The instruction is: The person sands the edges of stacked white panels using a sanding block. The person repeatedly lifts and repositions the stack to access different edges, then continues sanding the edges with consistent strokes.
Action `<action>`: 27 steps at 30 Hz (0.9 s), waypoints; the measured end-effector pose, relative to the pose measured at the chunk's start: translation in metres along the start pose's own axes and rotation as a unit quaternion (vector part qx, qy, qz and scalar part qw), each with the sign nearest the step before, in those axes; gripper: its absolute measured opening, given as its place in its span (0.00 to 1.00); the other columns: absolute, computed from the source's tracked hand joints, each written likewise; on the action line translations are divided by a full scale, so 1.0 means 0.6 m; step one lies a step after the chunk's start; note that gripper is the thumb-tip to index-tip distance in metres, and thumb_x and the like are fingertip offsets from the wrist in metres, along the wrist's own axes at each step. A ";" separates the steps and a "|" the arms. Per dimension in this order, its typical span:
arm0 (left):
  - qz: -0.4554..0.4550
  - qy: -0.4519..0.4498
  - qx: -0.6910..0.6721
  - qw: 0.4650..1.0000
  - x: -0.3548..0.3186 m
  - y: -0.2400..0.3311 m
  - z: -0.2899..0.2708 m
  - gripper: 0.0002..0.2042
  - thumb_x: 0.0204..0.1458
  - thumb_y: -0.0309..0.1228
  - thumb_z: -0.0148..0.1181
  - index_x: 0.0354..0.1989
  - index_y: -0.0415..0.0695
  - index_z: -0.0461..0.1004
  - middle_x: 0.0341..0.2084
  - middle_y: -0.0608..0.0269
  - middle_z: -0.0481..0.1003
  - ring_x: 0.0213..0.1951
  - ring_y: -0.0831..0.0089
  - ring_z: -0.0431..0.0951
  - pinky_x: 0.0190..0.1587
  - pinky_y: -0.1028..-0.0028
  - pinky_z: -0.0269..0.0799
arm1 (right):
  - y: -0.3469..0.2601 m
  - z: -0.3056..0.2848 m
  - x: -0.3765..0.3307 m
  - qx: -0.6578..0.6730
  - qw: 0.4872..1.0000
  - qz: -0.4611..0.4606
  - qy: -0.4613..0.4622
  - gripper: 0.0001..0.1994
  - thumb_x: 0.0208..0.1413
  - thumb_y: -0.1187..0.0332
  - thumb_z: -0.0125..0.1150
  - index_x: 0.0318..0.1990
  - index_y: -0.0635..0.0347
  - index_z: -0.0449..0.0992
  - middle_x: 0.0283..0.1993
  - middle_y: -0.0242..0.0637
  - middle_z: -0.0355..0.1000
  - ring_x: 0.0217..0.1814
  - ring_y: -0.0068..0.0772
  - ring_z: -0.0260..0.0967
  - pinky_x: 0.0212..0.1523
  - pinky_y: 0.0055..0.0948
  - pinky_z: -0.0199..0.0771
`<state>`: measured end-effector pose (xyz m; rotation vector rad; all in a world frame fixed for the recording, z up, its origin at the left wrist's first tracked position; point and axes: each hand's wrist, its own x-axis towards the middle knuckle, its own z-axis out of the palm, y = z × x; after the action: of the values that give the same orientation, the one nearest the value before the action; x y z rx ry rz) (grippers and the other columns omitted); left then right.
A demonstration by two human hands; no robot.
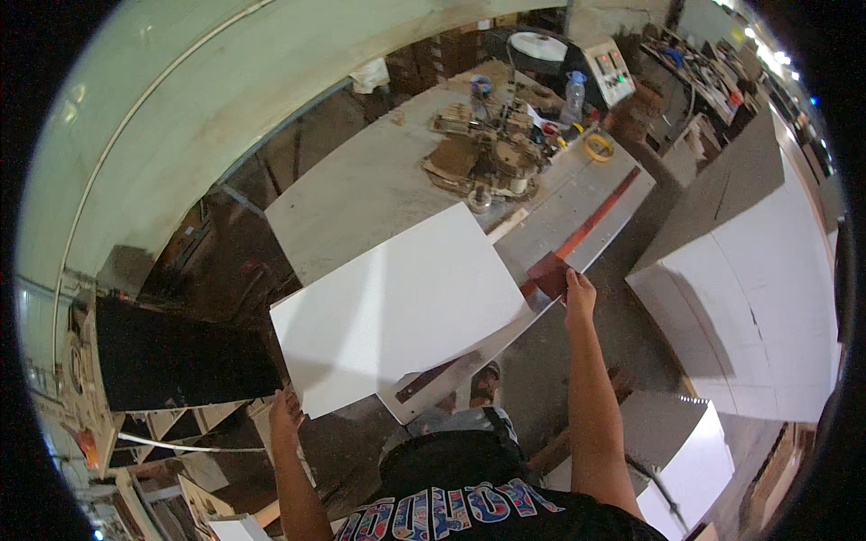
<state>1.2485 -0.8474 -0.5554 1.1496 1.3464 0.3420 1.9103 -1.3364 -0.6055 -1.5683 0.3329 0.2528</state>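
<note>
The right hand (579, 293) pinches a dark-red flat sandpaper-like sheet (546, 273) beside the white rectangular panel (406, 316) lying across the grey table (338, 221), apparently for edge smoothing. The left hand (287, 413) meets the panel's left corner, grip unclear; smoothing calls for steady support.

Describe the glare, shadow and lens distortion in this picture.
Head view: a bright streak crosses the white board, with grey shadow left of the streak; head view: the far edge of the worktable bows, and black fills the corners.

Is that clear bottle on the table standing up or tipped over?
Upright: the bottle has its blue top pointing up.
</note>
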 end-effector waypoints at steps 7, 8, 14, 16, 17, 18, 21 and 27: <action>-0.014 0.010 -0.028 0.999 -0.038 0.023 0.047 0.43 0.77 0.67 0.61 0.86 0.45 0.72 0.77 0.53 0.76 0.72 0.52 0.77 0.78 0.44 0.66 | 0.046 0.076 0.014 -0.126 0.983 -0.106 0.080 0.28 0.76 0.51 0.75 0.66 0.72 0.84 0.58 0.48 0.86 0.63 0.46 0.82 0.63 0.48 0.82; -0.023 0.003 -0.025 0.999 -0.034 0.026 0.051 0.43 0.77 0.67 0.61 0.86 0.45 0.71 0.78 0.52 0.76 0.74 0.53 0.76 0.78 0.45 0.66 | 0.052 0.081 -0.001 -0.146 0.970 -0.192 0.027 0.30 0.76 0.50 0.74 0.66 0.72 0.84 0.58 0.49 0.86 0.65 0.46 0.82 0.65 0.48 0.81; 0.044 -0.081 -0.032 0.995 0.016 0.012 0.092 0.47 0.77 0.68 0.60 0.91 0.44 0.63 0.87 0.51 0.68 0.84 0.53 0.69 0.82 0.48 0.65 | 0.045 0.101 -0.054 -0.454 0.846 -0.154 -0.234 0.37 0.76 0.37 0.68 0.65 0.72 0.85 0.58 0.66 0.88 0.65 0.75 0.85 0.61 0.61 0.85; -0.006 -0.091 -0.123 0.988 0.033 0.000 0.103 0.48 0.76 0.70 0.58 0.92 0.46 0.62 0.87 0.51 0.67 0.83 0.53 0.69 0.82 0.49 0.66 | 0.032 0.099 -0.063 -0.459 0.843 -0.118 -0.254 0.34 0.77 0.38 0.70 0.66 0.65 0.87 0.55 0.50 0.88 0.57 0.49 0.84 0.58 0.49 0.84; -0.010 -0.116 -0.152 0.982 0.044 0.000 0.109 0.49 0.75 0.71 0.58 0.92 0.47 0.61 0.87 0.50 0.67 0.83 0.52 0.69 0.82 0.48 0.66 | 0.023 0.102 -0.063 -0.475 0.844 -0.081 -0.237 0.32 0.77 0.39 0.71 0.66 0.61 0.88 0.53 0.41 0.88 0.53 0.37 0.83 0.57 0.44 0.83; -0.026 -0.125 -0.171 0.977 0.047 -0.003 0.108 0.50 0.74 0.73 0.58 0.93 0.48 0.61 0.87 0.50 0.67 0.83 0.51 0.69 0.82 0.48 0.66 | 0.019 0.096 -0.069 -0.397 0.873 -0.071 -0.272 0.32 0.77 0.39 0.71 0.66 0.62 0.89 0.51 0.35 0.87 0.50 0.29 0.81 0.55 0.38 0.82; -0.029 -0.130 -0.179 0.975 0.032 -0.017 0.119 0.52 0.73 0.76 0.56 0.93 0.49 0.59 0.88 0.50 0.66 0.84 0.50 0.67 0.83 0.48 0.65 | 0.009 0.092 -0.059 -0.356 0.888 -0.008 -0.290 0.32 0.77 0.39 0.72 0.66 0.64 0.88 0.51 0.34 0.87 0.50 0.28 0.81 0.55 0.38 0.82; -0.084 -0.026 -0.165 0.982 -0.095 -0.067 0.166 0.54 0.71 0.79 0.56 0.94 0.51 0.59 0.88 0.49 0.65 0.86 0.48 0.65 0.84 0.47 0.63 | 0.031 0.088 0.021 -0.410 0.845 -0.145 -0.311 0.24 0.80 0.49 0.71 0.64 0.64 0.88 0.48 0.47 0.89 0.48 0.40 0.86 0.45 0.44 0.86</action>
<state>1.3039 -0.9542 -0.5729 0.7599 1.2742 0.3927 1.9179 -1.2843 -0.6291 -2.2230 -0.6102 0.7085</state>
